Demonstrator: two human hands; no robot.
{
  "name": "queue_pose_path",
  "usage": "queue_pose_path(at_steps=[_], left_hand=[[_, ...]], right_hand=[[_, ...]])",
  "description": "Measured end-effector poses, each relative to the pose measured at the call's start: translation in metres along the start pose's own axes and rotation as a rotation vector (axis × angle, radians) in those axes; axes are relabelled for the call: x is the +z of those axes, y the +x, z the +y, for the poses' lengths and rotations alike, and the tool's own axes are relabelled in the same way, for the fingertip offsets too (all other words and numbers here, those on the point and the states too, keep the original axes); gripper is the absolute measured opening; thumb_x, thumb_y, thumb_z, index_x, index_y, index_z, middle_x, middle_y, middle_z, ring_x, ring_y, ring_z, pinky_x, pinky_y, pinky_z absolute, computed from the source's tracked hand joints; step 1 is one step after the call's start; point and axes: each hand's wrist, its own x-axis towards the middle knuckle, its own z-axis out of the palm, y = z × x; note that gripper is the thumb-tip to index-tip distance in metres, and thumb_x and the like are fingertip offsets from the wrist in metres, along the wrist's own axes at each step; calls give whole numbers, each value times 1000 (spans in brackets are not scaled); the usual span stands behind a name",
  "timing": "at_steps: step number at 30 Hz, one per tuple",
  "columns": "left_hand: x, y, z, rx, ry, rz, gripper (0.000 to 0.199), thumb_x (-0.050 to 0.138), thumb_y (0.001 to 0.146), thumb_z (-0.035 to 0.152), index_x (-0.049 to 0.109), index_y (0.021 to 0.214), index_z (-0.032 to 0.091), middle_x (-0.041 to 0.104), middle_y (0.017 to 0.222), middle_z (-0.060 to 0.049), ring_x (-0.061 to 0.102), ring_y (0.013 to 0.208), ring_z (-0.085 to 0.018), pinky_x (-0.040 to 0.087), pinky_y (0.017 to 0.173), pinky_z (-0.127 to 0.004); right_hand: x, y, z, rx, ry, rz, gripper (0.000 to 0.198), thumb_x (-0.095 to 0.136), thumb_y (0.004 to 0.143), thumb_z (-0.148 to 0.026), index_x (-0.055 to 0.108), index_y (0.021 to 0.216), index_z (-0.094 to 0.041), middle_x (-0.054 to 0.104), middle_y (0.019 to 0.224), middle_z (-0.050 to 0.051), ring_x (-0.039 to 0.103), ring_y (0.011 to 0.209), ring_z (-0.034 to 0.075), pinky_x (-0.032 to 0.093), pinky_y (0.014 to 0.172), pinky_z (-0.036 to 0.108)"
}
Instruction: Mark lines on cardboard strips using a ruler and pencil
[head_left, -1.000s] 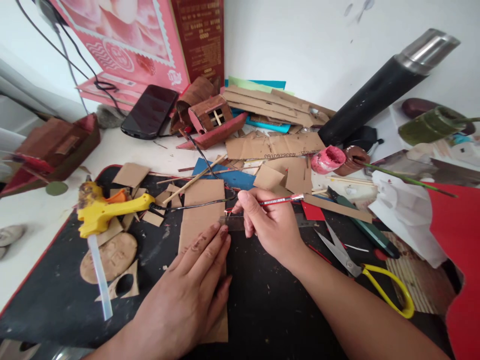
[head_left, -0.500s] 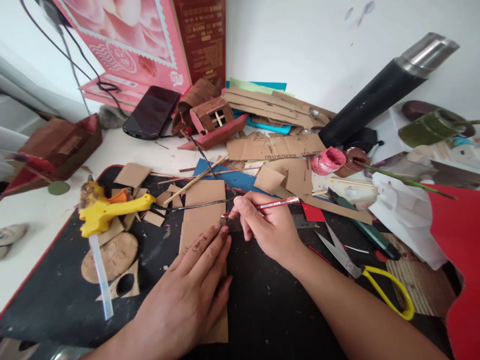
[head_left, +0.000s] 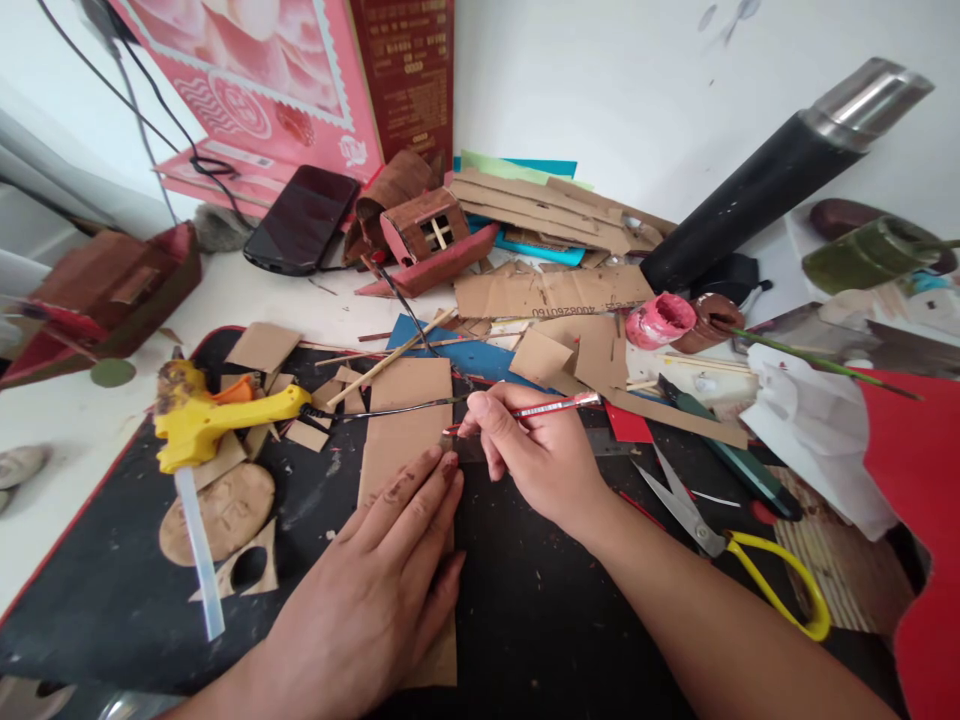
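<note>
My left hand (head_left: 382,565) lies flat, fingers stretched out, on a long brown cardboard strip (head_left: 409,400), pressing it against the black mat (head_left: 525,620). Dark brown stains mark its fingers. In a pinch grip, my right hand (head_left: 532,450) holds a slim red-and-white pen (head_left: 559,405), tilted low. The pen's tip is at the strip's right edge, just beyond my left fingertips. Partly hidden beneath my right hand is a flat grey strip (head_left: 611,442) that looks like a ruler.
To the left lie a yellow glue gun (head_left: 225,415) and a carved round face (head_left: 221,515). Yellow-handled scissors (head_left: 705,535) and a green cutter (head_left: 727,450) are at right. Behind stand a small model boat (head_left: 427,245), a phone (head_left: 302,220), paint jars (head_left: 660,320) and a black flask (head_left: 757,200).
The camera view has shifted very slightly. Both hands, the pen and the cardboard strip keep the same positions relative to one another.
</note>
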Motion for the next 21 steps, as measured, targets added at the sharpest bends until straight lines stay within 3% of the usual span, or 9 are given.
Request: queue_pose_path(at_steps=[4,9,21], left_hand=[[0,-1,0,-20,-23,3,59,54,109,25,51,165,5,61,167,-18,51,162,-32,49,131,-44],[-1,1,0,8,17,7,51,52,111,24,60,156,2,64,164,-19,54,159,-33,48,130,-43],[-2,3,-1,30,52,-2,50,48,111,24,61,153,1,65,162,-19,56,156,-34,52,123,-45]], right_hand=[[0,0,0,-1,-3,-1,51,63,111,-65,72,85,-22,58,56,-6,56,47,12,43,50,26],[0,-1,1,-12,15,-3,48,64,112,-60,72,85,-21,58,56,-6,55,47,11,42,50,25],[0,0,2,-30,-5,-5,46,64,113,-57,73,86,-21,58,57,-6,56,47,11,43,51,25]])
